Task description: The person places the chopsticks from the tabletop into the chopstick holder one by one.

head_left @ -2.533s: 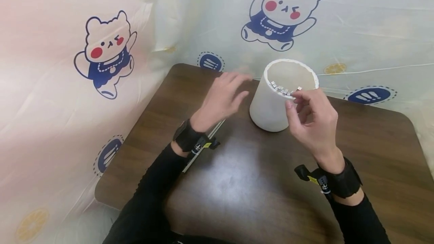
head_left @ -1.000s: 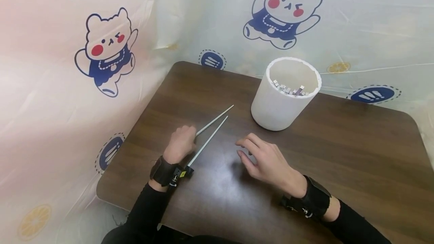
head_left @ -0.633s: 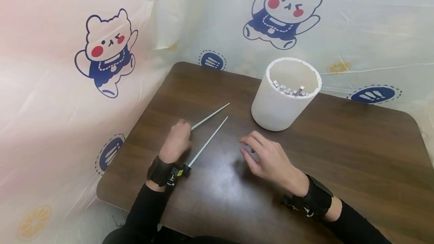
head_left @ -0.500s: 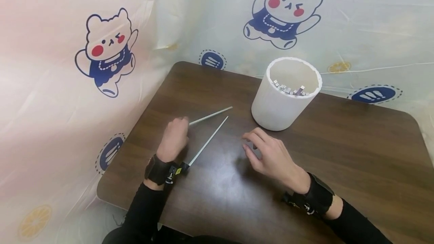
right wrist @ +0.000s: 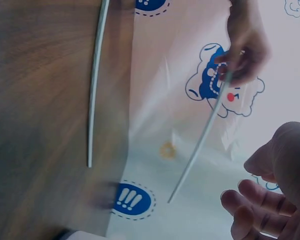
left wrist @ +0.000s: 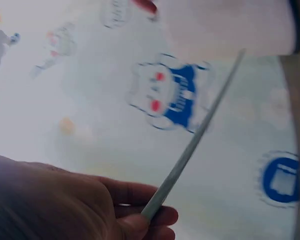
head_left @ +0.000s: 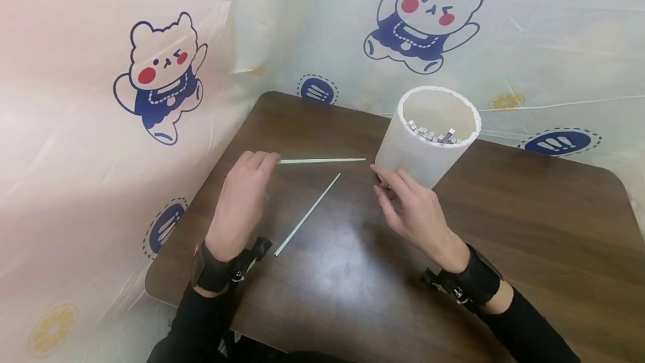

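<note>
My left hand (head_left: 241,203) pinches one end of a pale green chopstick (head_left: 322,160), raised off the table and pointing right towards a white cylindrical container (head_left: 409,153). In the left wrist view, thumb and fingers close round the thick end of this chopstick (left wrist: 187,150), and its thin tip points away. A second pale chopstick (head_left: 307,214) lies slantwise on the table between the hands. My right hand (head_left: 418,217) hovers before the container, fingers loosely bent, with nothing in them. The right wrist view also shows those fingers holding nothing. Several square-ended sticks (head_left: 428,136) lean inside the container.
The brown wooden table (head_left: 529,228) has rounded corners. Behind it and on the left hangs a pale cloth (head_left: 282,27) printed with cartoon bears. The container stands near the table's back edge, open at the top.
My left hand has picked up one of the two chopsticks from the table, raised it and swung it level. My right hand has come away from the container's rim, dropped, then risen slightly towards the container.
</note>
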